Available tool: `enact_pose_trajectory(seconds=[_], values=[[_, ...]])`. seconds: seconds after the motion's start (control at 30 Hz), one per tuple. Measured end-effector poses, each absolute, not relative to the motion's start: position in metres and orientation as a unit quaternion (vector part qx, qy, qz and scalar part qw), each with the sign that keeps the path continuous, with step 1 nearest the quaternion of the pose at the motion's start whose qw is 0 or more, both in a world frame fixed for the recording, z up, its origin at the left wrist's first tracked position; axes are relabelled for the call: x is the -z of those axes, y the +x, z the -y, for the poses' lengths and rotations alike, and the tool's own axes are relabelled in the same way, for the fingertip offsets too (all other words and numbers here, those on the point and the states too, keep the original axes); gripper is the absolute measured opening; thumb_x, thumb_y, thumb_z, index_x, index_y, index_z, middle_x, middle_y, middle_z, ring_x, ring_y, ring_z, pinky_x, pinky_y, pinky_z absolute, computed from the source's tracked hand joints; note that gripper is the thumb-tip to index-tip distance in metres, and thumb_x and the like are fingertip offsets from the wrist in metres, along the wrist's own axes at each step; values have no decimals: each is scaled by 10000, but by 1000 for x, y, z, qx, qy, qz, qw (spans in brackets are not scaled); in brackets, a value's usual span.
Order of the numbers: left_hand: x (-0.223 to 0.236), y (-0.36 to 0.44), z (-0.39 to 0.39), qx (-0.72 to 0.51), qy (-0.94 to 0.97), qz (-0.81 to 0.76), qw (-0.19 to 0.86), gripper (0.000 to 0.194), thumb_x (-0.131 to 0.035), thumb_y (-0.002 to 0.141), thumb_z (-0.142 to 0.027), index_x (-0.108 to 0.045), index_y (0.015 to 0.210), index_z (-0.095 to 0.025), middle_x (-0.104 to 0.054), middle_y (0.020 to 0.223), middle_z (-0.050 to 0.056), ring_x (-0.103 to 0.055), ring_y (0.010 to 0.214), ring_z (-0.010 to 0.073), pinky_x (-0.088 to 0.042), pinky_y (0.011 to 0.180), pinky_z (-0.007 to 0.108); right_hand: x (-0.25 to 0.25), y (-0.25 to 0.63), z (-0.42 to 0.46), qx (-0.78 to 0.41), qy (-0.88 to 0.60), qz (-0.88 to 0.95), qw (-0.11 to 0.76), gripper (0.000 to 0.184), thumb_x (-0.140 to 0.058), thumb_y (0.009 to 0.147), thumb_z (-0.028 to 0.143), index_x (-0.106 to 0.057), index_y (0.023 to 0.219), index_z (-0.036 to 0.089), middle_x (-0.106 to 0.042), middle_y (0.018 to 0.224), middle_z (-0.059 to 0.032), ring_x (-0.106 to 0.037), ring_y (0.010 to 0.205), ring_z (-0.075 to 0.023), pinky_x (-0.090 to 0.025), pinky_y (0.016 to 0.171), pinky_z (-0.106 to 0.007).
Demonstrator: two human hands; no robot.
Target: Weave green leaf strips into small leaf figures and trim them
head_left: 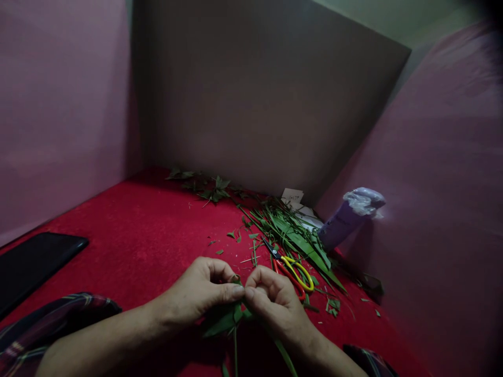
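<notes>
My left hand (208, 287) pinches a bundle of green leaves (222, 320) between thumb and forefinger, low in the middle of the head view. Touching it at the thumb tips, my right hand (273, 298) is closed on a long green leaf strip (283, 352) that trails down toward me. Part of the bundle is hidden behind the fingers. Just beyond my right hand lies a pair of scissors (291, 266) with one yellow and one red handle, blades pointing away to the left.
Long cut leaves (298, 241) are heaped at the right, with scraps around them. Behind stand a white paper card (292, 196) and a purple plastic-wrapped packet (349, 217) against the wall. Leafy twigs (216, 189) lie at the back; a black flat object (39, 267) is at left on the red cloth (145, 225).
</notes>
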State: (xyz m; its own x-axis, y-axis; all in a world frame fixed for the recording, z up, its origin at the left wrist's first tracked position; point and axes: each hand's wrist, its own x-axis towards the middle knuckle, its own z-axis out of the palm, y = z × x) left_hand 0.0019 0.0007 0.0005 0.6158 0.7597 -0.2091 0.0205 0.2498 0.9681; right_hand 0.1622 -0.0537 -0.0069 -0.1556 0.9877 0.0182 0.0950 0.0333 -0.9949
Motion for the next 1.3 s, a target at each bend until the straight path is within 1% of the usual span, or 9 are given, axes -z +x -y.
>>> enact_pose_trajectory(seconds=[0.17, 0.43, 0.63, 0.77, 0.83, 0.9, 0.97, 1.13, 1.3], values=[[2, 3, -1, -288, 532, -362, 709, 393, -809, 452, -407, -516, 524, -156, -453, 413, -78, -345, 390, 57, -239, 380, 181, 7, 162, 54, -503, -480, 568, 440, 328, -580, 777, 469, -461, 681, 179, -313, 461, 109, -238, 408, -45, -172, 408, -196], [-2, 2, -1, -256, 561, -351, 704, 399, -747, 528, -487, -573, 604, -136, -470, 441, -63, -363, 395, 63, -238, 381, 185, 10, 163, 52, -506, -482, 560, 446, 314, -579, 776, 454, -453, 684, 181, -311, 458, 114, -227, 399, -42, -163, 398, -193], [2, 3, -2, -276, 564, -356, 692, 373, -759, 541, -439, -534, 579, -144, -454, 459, -74, -348, 424, 55, -237, 398, 177, 7, 163, 54, -496, -485, 563, 449, 265, -564, 795, 394, -456, 681, 180, -305, 471, 110, -225, 420, -48, -176, 409, -195], [8, 3, -6, -280, 549, -352, 704, 379, -778, 541, -416, -511, 572, -149, -438, 450, -82, -331, 423, 49, -232, 403, 174, 7, 163, 53, -500, -481, 561, 451, 272, -570, 795, 399, -458, 682, 178, -312, 474, 108, -229, 423, -48, -179, 409, -194], [9, 2, -6, -274, 547, -334, 717, 372, -765, 568, -434, -540, 610, -141, -465, 463, -70, -352, 422, 51, -245, 407, 177, 9, 163, 52, -507, -471, 557, 459, 284, -577, 792, 411, -455, 683, 178, -311, 469, 111, -222, 414, -44, -172, 402, -192], [8, 2, -4, -270, 540, -316, 733, 368, -719, 630, -467, -566, 658, -133, -513, 495, -44, -390, 427, 59, -265, 414, 183, 11, 164, 51, -516, -458, 548, 474, 290, -578, 795, 414, -449, 684, 180, -303, 460, 116, -211, 405, -41, -167, 395, -188], [7, 2, -2, -273, 526, -308, 744, 358, -695, 665, -466, -580, 696, -129, -547, 521, -25, -419, 429, 63, -280, 418, 187, 13, 165, 51, -522, -448, 541, 484, 285, -578, 801, 407, -449, 689, 179, -297, 456, 119, -206, 405, -40, -167, 393, -186], [8, 2, -1, -274, 503, -313, 758, 328, -796, 562, -351, -581, 668, -128, -551, 490, -40, -436, 407, 60, -309, 411, 179, 13, 167, 51, -516, -451, 541, 487, 270, -577, 810, 396, -457, 703, 179, -317, 489, 107, -235, 433, -46, -181, 410, -187], [8, 1, -3, -275, 501, -324, 754, 308, -796, 565, -325, -581, 641, -119, -548, 495, -43, -451, 435, 59, -319, 438, 174, 15, 169, 48, -508, -454, 548, 485, 271, -575, 810, 399, -463, 697, 179, -313, 491, 105, -227, 434, -49, -177, 409, -191]])
